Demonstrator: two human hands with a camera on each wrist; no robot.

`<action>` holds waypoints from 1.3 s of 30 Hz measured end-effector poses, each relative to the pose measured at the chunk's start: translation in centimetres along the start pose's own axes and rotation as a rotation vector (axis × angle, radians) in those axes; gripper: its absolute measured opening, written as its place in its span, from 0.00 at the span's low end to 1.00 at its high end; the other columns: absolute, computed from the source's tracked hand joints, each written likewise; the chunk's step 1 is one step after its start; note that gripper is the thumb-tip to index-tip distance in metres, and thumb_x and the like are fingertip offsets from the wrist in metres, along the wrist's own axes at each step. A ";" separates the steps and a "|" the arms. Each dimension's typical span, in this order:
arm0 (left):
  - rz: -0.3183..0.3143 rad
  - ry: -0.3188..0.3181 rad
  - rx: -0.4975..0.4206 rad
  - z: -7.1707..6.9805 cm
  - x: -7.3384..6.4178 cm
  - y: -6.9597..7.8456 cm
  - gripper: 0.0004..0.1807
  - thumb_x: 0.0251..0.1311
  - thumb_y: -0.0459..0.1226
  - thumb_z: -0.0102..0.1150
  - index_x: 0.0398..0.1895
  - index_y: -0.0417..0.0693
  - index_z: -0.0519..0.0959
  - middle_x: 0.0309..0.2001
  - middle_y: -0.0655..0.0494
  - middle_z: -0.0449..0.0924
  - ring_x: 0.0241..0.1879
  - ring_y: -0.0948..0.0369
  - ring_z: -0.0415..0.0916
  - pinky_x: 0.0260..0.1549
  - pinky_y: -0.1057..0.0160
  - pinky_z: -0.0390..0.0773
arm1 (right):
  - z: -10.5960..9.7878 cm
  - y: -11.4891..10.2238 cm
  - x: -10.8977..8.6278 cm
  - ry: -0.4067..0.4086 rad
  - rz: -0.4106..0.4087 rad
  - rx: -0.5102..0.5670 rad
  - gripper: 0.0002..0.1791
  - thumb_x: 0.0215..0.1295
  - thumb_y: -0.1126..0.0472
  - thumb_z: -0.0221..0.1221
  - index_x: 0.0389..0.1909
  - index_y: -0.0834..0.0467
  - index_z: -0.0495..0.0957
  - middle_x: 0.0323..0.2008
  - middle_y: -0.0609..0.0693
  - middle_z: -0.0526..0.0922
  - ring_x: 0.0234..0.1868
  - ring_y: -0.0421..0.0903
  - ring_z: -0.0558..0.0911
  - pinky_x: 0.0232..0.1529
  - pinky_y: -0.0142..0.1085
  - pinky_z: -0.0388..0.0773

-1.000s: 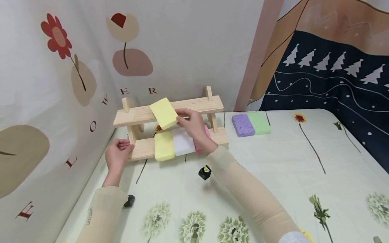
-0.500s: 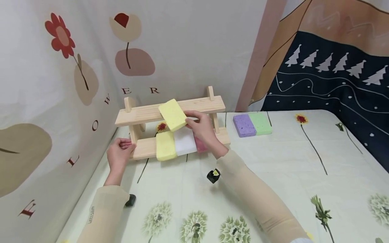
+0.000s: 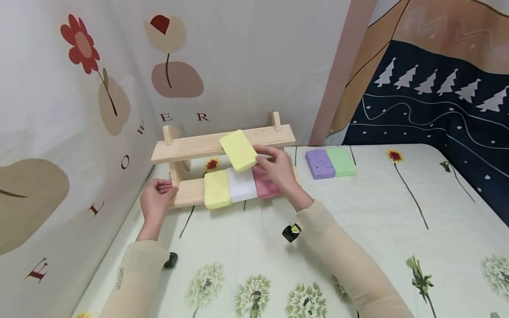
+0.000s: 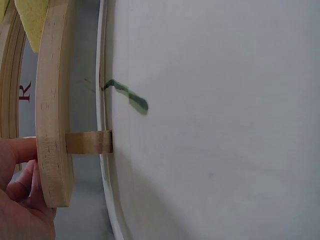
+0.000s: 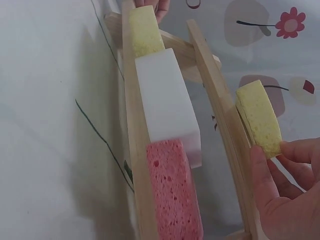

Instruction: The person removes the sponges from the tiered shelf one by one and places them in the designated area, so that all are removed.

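A yellow sponge (image 3: 239,150) is pinched at its right end by my right hand (image 3: 280,168), tilted against the front of the upper board of a wooden two-tier rack (image 3: 187,147). In the right wrist view that sponge (image 5: 260,119) sits between thumb and fingers. On the lower board lie a second yellow sponge (image 3: 217,190), a white sponge (image 3: 242,184) and a pink sponge (image 3: 265,183), side by side. My left hand (image 3: 156,198) grips the left end of the lower board. The left wrist view shows its fingers around the board (image 4: 52,115).
To the right of the rack, a purple sponge (image 3: 320,164) and a green sponge (image 3: 340,161) lie together on the flower-print cloth (image 3: 381,212). A printed curtain (image 3: 238,57) hangs close behind the rack, and another stretch closes off the left.
My right hand has slid the yellow sponge to the right along the upper board, uncovering more of the lower sponges. My left hand keeps its grip on the rack.
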State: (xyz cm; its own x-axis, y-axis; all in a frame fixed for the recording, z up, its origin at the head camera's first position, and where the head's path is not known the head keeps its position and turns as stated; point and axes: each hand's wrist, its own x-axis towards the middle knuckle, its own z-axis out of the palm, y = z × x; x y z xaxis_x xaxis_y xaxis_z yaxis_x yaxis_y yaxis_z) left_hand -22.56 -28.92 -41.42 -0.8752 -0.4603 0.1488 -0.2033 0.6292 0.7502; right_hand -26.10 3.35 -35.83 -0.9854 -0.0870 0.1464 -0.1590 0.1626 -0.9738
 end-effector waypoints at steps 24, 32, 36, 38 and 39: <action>-0.015 -0.016 0.008 0.0 0.1 0.1 0.16 0.61 0.36 0.67 0.48 0.38 0.79 0.46 0.37 0.85 0.25 0.81 0.66 0.29 0.79 0.66 | -7.0 1.1 -0.8 0.038 0.048 0.128 0.20 0.72 0.68 0.55 0.64 0.65 0.74 0.62 0.62 0.76 0.41 0.33 0.82 0.46 0.27 0.82; -0.012 0.000 0.008 0.1 0.3 -0.1 0.15 0.60 0.36 0.67 0.47 0.39 0.79 0.45 0.39 0.85 0.24 0.83 0.65 0.31 0.78 0.67 | -10.1 1.3 -1.3 0.112 0.045 0.041 0.22 0.73 0.62 0.55 0.66 0.61 0.73 0.63 0.59 0.76 0.45 0.33 0.82 0.47 0.23 0.80; -0.009 -0.003 0.004 0.2 0.4 -0.1 0.15 0.60 0.36 0.67 0.47 0.39 0.79 0.45 0.39 0.85 0.23 0.85 0.65 0.31 0.79 0.66 | -11.6 1.4 -1.5 0.164 0.046 0.003 0.22 0.73 0.62 0.55 0.66 0.59 0.73 0.64 0.59 0.76 0.46 0.33 0.82 0.47 0.22 0.79; -0.010 -0.004 0.005 0.2 0.3 -0.1 0.15 0.60 0.36 0.67 0.47 0.39 0.79 0.45 0.39 0.85 0.24 0.85 0.65 0.30 0.80 0.66 | -12.2 1.5 -1.5 0.187 0.049 -0.010 0.22 0.73 0.62 0.55 0.66 0.59 0.73 0.64 0.59 0.75 0.45 0.32 0.81 0.47 0.22 0.79; -0.011 -0.002 0.005 0.2 0.3 -0.1 0.15 0.60 0.36 0.67 0.47 0.39 0.79 0.45 0.39 0.85 0.24 0.84 0.65 0.30 0.80 0.66 | -12.5 1.5 -1.6 0.197 0.052 -0.012 0.22 0.73 0.62 0.55 0.66 0.59 0.73 0.65 0.59 0.75 0.45 0.31 0.81 0.47 0.22 0.79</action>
State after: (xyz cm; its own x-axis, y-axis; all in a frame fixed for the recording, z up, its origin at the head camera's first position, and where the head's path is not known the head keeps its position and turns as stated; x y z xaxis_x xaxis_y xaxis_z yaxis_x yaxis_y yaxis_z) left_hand -22.93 -28.97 -41.55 -0.8739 -0.4657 0.1391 -0.2153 0.6275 0.7483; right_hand -25.57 16.06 -35.37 -0.9849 0.1156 0.1286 -0.1073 0.1741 -0.9789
